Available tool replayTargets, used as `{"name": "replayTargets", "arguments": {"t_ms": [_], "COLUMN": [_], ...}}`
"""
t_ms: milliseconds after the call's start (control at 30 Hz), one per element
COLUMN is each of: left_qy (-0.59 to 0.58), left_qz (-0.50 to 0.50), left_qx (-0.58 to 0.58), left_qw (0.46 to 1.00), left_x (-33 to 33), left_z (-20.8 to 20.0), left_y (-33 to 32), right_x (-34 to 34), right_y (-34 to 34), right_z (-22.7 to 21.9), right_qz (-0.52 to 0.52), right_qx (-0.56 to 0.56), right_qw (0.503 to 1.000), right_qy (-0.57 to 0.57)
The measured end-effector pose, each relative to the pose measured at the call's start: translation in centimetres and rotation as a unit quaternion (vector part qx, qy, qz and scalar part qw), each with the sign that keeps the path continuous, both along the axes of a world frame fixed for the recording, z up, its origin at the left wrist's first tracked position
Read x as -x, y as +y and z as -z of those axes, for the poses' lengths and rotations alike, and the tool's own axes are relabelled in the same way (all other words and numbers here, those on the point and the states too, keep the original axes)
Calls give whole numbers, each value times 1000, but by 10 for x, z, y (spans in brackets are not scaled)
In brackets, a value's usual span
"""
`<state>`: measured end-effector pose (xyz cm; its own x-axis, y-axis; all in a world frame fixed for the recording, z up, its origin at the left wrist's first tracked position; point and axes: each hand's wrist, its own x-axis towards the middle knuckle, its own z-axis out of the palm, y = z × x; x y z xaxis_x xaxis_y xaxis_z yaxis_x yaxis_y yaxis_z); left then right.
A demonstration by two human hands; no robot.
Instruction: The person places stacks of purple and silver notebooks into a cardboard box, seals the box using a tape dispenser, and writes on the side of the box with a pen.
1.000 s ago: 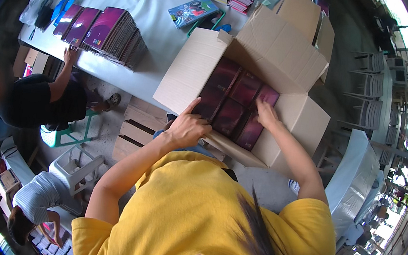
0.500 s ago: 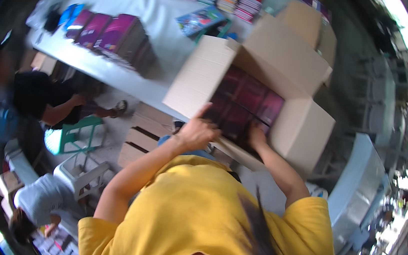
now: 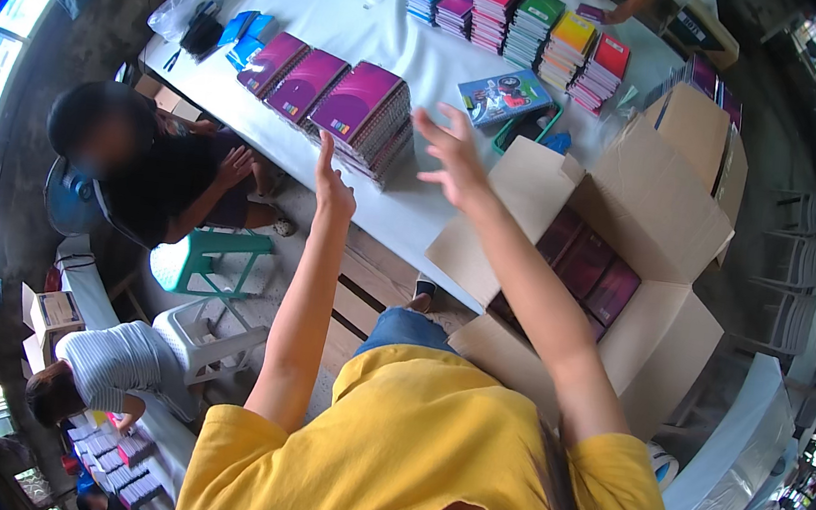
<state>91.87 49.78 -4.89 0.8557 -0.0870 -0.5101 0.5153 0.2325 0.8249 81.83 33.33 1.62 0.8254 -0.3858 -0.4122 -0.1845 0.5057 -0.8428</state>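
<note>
Spiral-bound purple notebooks stand in stacks on the white-covered table, and the nearest stack (image 3: 365, 104) lies just beyond my hands. My left hand (image 3: 335, 189) is raised by that stack's near left side, holding nothing, with its fingers stretched out. On the stack's right, my right hand (image 3: 453, 157) is empty too, its fingers spread apart. Whether either hand touches the notebooks, I cannot tell. Below my right forearm, an opened cardboard box (image 3: 659, 218) contains packed rows of purple notebooks (image 3: 588, 261); the forearm hides part of them.
Colourful notebook stacks (image 3: 493, 13) line the table's far side. A picture-covered blue box (image 3: 504, 95) lies near a green-edged tray (image 3: 528, 128). One person sits at left near a green stool (image 3: 211, 258); another bends over notebooks at lower left. Someone's hand reaches in at the far edge.
Both my hands have come out of the cardboard box and moved left to the purple stacks, opening on the way. My view has shifted, so the table and box appear farther right.
</note>
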Motion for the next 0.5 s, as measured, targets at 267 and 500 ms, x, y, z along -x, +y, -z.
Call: {"name": "replayTargets", "arguments": {"t_ms": [267, 500], "left_qy": [-67, -414], "left_qz": [78, 24], "left_qx": [28, -70], "left_qw": [994, 907], "left_x": [-42, 28], "left_z": [36, 40], "left_y": [-8, -22], "right_x": [-107, -58], "right_y": [31, 30], "right_z": [64, 91], "right_qz": [104, 1], "right_qx": [-114, -281], "right_qw": [987, 927], "right_qy": [-33, -248]}}
